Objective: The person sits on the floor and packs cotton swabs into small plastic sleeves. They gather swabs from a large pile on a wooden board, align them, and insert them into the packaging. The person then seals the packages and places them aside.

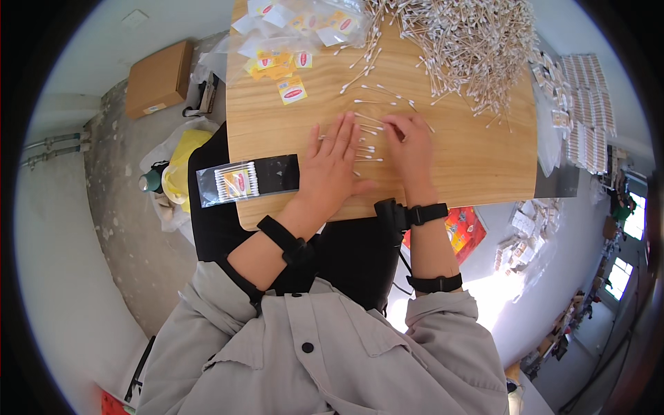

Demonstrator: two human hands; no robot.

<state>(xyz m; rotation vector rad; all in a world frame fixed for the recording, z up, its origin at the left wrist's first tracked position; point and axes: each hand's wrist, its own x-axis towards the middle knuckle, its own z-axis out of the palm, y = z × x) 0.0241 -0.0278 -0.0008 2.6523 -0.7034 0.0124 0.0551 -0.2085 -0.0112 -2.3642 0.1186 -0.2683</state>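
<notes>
Left hand (333,162) lies flat over cotton swabs (371,149); right hand (413,146) curls beside, pinch unclear.

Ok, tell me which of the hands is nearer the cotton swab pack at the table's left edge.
Left. The left hand lies just right of the cotton swab pack, fingers extended; the right hand is farther right, past the left one.

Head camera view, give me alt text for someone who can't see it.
A person's left hand lies palm down over loose cotton swabs on a wooden table, the right hand close beside it. Beyond are yellow labels and a large swab heap; a swab packet lies at left.
</notes>
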